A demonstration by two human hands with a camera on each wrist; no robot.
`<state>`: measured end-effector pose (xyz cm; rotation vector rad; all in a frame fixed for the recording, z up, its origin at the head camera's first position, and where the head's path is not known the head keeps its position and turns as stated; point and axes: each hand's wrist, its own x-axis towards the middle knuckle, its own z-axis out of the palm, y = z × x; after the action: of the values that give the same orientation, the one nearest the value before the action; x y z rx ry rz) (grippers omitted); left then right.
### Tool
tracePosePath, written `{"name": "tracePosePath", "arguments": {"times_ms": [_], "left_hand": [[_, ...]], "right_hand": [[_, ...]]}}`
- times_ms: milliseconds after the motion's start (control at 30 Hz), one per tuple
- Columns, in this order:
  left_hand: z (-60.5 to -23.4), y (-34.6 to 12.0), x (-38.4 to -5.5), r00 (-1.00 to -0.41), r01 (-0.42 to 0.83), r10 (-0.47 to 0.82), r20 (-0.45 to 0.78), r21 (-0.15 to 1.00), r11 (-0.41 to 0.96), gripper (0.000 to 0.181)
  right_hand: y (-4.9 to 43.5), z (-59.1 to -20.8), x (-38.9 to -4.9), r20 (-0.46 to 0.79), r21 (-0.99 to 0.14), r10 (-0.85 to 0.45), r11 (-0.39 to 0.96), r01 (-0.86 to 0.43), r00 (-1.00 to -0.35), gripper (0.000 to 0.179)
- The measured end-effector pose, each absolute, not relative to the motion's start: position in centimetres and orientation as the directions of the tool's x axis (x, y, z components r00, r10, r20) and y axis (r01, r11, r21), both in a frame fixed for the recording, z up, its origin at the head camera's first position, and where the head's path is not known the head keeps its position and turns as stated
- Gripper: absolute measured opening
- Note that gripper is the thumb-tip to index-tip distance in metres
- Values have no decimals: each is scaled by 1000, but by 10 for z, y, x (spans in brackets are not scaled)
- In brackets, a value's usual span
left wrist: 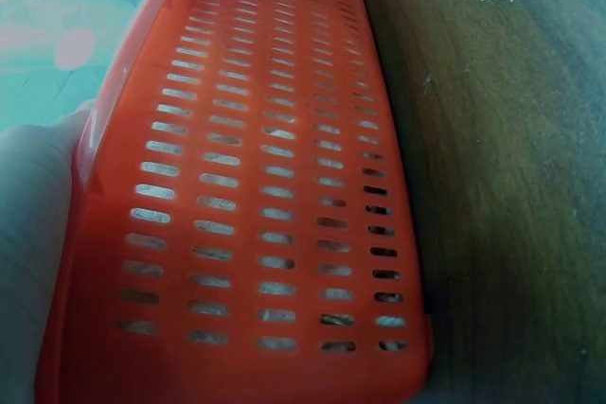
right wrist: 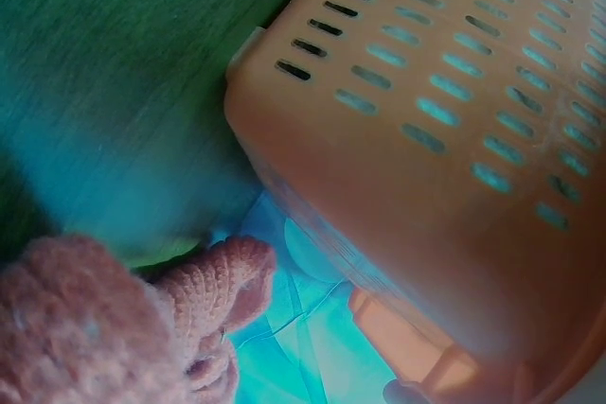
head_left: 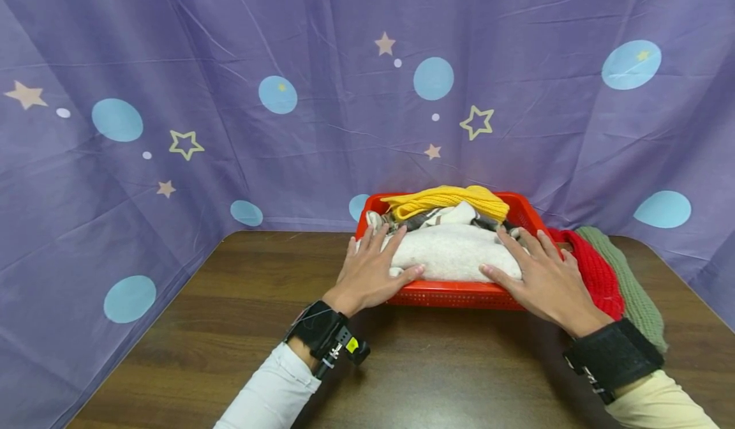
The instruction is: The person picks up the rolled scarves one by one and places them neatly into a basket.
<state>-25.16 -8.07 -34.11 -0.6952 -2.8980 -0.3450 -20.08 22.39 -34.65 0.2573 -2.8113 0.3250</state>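
Note:
A red plastic basket with slotted walls stands on the table, filled with folded knitwear. Across its front lies a thick off-white fabric bundle. My left hand rests on the bundle's left end, fingers spread and straight. On the right end my right hand lies the same way, thumb toward the middle. Behind the bundle are a dark and white patterned cloth and a yellow ribbed knit. The left wrist view shows the basket's slotted side close up, with part of the left hand at the edge.
Right of the basket, a red knit and a green knit lie on the brown wooden table. A purple curtain with stars and dots hangs behind. In the right wrist view, a knit lies beside the basket corner.

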Motion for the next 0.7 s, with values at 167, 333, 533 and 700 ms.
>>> {"name": "tracePosePath", "arguments": {"times_ms": [167, 333, 533, 700], "left_hand": [[-341, -81, -251, -881, 464, 429, 199, 190, 865, 87], [-340, -81, -250, -881, 464, 426, 204, 198, 864, 86], [-340, -81, -249, -883, 461, 425, 198, 205, 863, 86], [-341, -81, -250, -878, 469, 431, 206, 203, 859, 86]], "right_hand": [[224, -346, -201, 315, -189, -144, 959, -211, -938, 89], [224, -346, -201, 307, -189, -140, 960, -205, -941, 90], [224, -346, -201, 305, -192, -140, 960, -205, -942, 90], [224, -346, -201, 297, -195, -137, 960, -200, -945, 90]]}}
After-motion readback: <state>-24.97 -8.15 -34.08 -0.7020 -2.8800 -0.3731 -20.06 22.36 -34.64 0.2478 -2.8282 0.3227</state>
